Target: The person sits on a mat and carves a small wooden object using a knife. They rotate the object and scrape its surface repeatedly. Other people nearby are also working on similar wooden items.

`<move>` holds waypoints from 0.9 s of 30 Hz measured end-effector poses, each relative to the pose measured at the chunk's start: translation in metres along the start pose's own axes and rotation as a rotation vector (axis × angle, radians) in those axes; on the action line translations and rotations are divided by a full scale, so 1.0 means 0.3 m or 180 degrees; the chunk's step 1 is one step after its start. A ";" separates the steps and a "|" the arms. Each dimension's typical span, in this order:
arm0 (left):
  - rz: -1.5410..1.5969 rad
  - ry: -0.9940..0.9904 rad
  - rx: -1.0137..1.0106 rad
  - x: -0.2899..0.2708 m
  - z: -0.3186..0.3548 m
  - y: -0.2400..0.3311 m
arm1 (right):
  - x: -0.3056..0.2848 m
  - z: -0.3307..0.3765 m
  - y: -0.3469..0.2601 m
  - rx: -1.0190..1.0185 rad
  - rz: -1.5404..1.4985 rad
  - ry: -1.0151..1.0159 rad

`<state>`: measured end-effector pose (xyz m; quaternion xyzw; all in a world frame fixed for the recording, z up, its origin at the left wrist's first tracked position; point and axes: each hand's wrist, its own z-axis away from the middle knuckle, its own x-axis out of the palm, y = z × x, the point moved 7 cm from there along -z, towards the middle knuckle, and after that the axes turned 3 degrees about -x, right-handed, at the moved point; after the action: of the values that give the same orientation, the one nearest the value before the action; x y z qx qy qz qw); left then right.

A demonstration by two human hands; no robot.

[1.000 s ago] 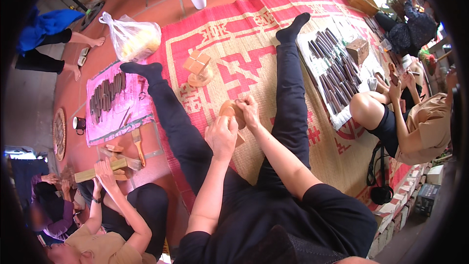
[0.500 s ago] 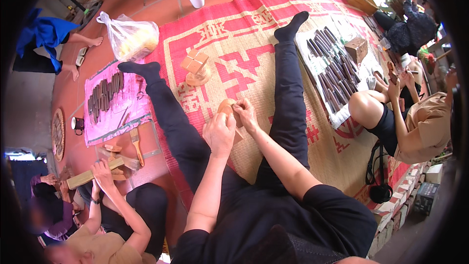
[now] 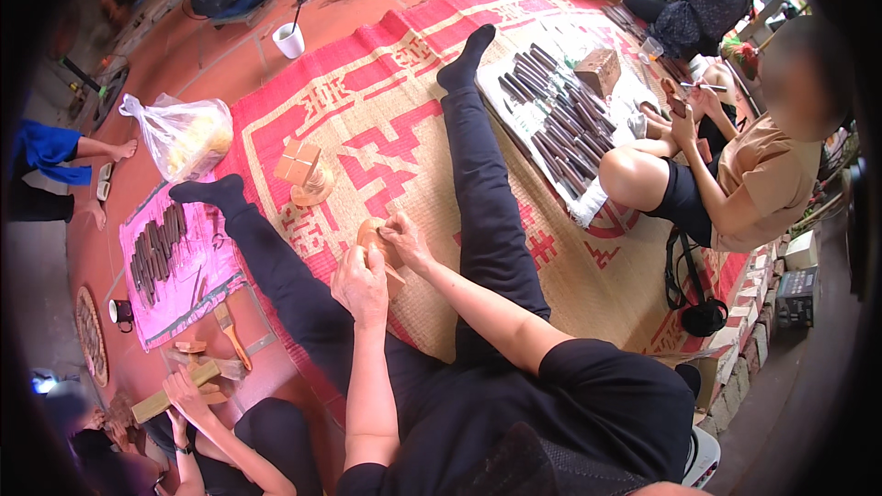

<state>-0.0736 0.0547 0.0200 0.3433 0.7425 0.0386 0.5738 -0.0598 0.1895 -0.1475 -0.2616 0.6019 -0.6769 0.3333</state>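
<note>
My left hand is closed round a pale wooden carving with a rounded top, held between my outstretched legs above the mat. A flat, squared part of the wood shows below the fingers. Against the carving's right side my right hand is pinched, its fingertips pressed on a small dark thing too little to name. Farther off on the mat, a square wooden block leans on a round wooden piece.
Beyond my right leg, a white cloth holds several dark-handled tools; a seated person works beside it. Left lie a pink cloth with more tools, a brush and a plastic bag. Another person's hand grips a wooden bar.
My view has swung, so the mat and tools sit farther left in the picture. Both hands keep their hold at the carving. The person at right now faces more into view.
</note>
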 end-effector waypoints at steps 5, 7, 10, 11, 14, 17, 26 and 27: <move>0.0033 -0.0017 0.0098 0.006 0.023 0.026 | -0.091 -0.063 0.042 0.0352 0.0735 0.0647; 0.0048 0.0038 0.0058 0.004 0.030 0.019 | -0.087 -0.081 0.057 0.0345 0.0403 0.0476; 0.0022 0.0022 -0.0074 0.009 0.031 -0.029 | -0.038 -0.012 0.012 0.0105 0.0003 0.0147; 0.0044 0.0037 -0.0040 0.007 0.025 -0.019 | -0.021 0.003 0.006 -0.0099 0.0014 0.0074; 0.0035 0.0009 0.0066 0.005 0.014 0.006 | -0.043 0.011 0.035 0.0078 0.0181 0.0193; 0.0038 -0.0109 -0.0092 0.013 0.020 0.004 | -0.059 -0.023 0.039 0.0099 0.0395 0.0395; 0.0004 0.0001 -0.0154 0.011 -0.004 -0.037 | -0.026 0.036 0.053 -0.0137 0.0157 0.0048; 0.0024 0.0007 -0.0059 0.006 -0.003 -0.015 | -0.047 0.024 0.060 -0.0107 0.0230 0.0261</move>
<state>-0.0767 0.0525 0.0166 0.3407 0.7415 0.0481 0.5760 -0.0429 0.1947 -0.1637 -0.2173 0.6354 -0.6644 0.3282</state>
